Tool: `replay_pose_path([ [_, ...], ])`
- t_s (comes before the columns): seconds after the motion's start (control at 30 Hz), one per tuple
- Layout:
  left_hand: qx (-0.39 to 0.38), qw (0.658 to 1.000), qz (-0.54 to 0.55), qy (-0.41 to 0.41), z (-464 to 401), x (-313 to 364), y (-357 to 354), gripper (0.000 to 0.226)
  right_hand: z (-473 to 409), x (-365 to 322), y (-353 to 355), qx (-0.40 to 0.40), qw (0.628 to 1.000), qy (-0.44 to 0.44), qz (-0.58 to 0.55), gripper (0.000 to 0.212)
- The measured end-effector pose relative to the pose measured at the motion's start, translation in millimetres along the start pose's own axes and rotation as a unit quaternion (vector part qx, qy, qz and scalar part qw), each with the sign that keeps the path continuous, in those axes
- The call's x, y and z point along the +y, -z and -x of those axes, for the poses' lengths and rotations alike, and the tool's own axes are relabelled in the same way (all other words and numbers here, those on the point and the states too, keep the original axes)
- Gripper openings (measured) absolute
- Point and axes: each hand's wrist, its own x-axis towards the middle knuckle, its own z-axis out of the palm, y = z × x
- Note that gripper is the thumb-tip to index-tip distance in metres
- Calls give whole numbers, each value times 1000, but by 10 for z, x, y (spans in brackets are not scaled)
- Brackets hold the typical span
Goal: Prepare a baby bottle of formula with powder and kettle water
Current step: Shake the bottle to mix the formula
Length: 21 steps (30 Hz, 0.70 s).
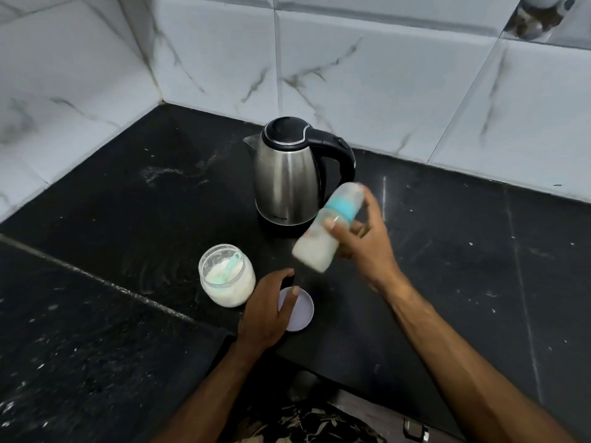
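Note:
My right hand point(361, 243) grips a baby bottle point(326, 231) with a teal collar and a clear cap. The bottle is tilted, blurred by motion, with milky liquid in its lower half. It hangs above the black counter, just in front of a steel kettle point(287, 174) with a black lid and handle. To the left stands an open glass jar of white powder point(227, 279) with a teal scoop inside. My left hand point(267, 311) rests on the pale lilac jar lid point(302, 310) lying flat on the counter, fingers loosely curved over it.
The black stone counter point(128, 219) meets white marble-look wall tiles point(367, 75) in a corner at the back left. White powder smears mark the counter left of the kettle. The counter's front edge runs below my arms, with patterned cloth beneath.

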Motion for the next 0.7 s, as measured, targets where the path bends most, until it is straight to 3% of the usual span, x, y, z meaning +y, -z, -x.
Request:
replay_pose_path([
  [0.03, -1, 1000, 5, 1, 3, 9, 0, 49, -28, -23, 25, 35, 999, 4, -36, 77],
  [0.1, -2, 1000, 8, 2, 5, 24, 7, 51, -3, 7, 32, 26, 999, -1, -40, 79],
  [0.2, -27, 999, 0, 18, 11, 10, 14, 58, 133, 150, 7, -113, 991, -20, 74, 88],
  [0.23, -32, 999, -1, 19, 8, 5, 12, 59, 142, 165, 11, -126, 988, -16, 84, 89],
  [0.37, 0, 1000, 6, 3, -12, 38, 17, 51, -14, 16, 70, 51, 998, 2, -37, 83],
  [0.4, 2, 1000, 7, 1, -11, 37, 14, 52, -30, 10, 89, 65, 996, 5, -52, 83],
  [0.57, 6, 1000, -13, -11, 3, 20, 15, 50, 114, 146, 40, -114, 991, -9, 68, 84],
  [0.7, 3, 1000, -4, 0, -11, 27, 10, 49, -20, 36, 68, 40, 998, -4, -49, 77],
])
